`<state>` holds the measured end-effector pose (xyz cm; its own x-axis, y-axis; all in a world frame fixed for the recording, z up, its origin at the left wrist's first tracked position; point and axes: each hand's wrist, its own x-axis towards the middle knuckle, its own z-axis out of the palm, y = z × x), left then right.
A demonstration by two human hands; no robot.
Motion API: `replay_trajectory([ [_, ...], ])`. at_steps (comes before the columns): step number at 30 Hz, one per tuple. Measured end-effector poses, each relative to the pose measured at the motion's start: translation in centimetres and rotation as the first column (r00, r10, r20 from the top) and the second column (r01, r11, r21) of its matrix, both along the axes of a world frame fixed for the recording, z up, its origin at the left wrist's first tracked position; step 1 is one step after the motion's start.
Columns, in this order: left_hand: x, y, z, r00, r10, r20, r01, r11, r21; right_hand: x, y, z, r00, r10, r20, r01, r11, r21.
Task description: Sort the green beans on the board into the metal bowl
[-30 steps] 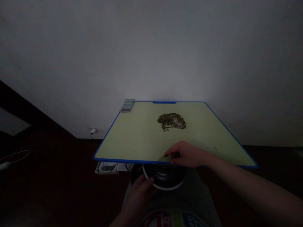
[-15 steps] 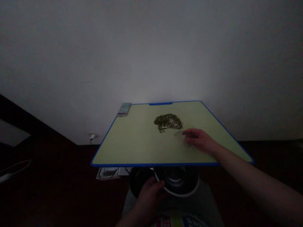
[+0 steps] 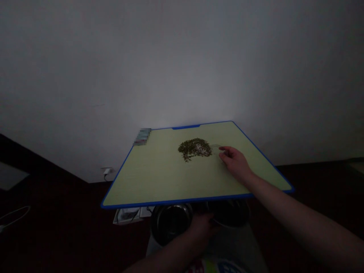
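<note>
A pile of small green beans [image 3: 195,148] lies on a pale green table with a blue rim [image 3: 159,178]. My right hand [image 3: 234,162] reaches over the table to the pile's right side, fingers pinched on a thin clear scoop-like piece [image 3: 216,146] whose edge touches the beans. Below the table's near edge my left hand [image 3: 202,226] rests between two dark metal bowls, one on the left [image 3: 169,223] and one on the right [image 3: 231,213], on my lap. Whether it grips a bowl is hidden in the dark.
A small stack of blurred flat items [image 3: 141,137] sits at the table's far left corner. A wall socket with a plug [image 3: 106,171] is low on the white wall. Papers [image 3: 127,215] lie on the dark floor under the table.
My right hand went from the table's near edge out to the bean pile, carrying the clear piece. My left hand shifted right, between the bowls. The view has tilted slightly.
</note>
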<state>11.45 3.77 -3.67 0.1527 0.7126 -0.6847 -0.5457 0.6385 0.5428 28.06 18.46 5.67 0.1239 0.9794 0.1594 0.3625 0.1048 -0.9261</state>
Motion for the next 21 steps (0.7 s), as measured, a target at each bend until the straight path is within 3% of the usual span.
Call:
replay_trajectory([
  [12,0.3,0.4,-0.4,0.996,0.052,-0.074,-0.055,0.998,-0.039,0.1,0.5,-0.6,1.000,-0.004,-0.029,0.004,1.000,-0.009],
  [21,-0.7,0.5,-0.2,0.998,-0.031,-0.054,0.026,0.994,-0.106,0.4,1.4,-1.9,0.996,-0.034,-0.084,0.036,0.999,0.014],
])
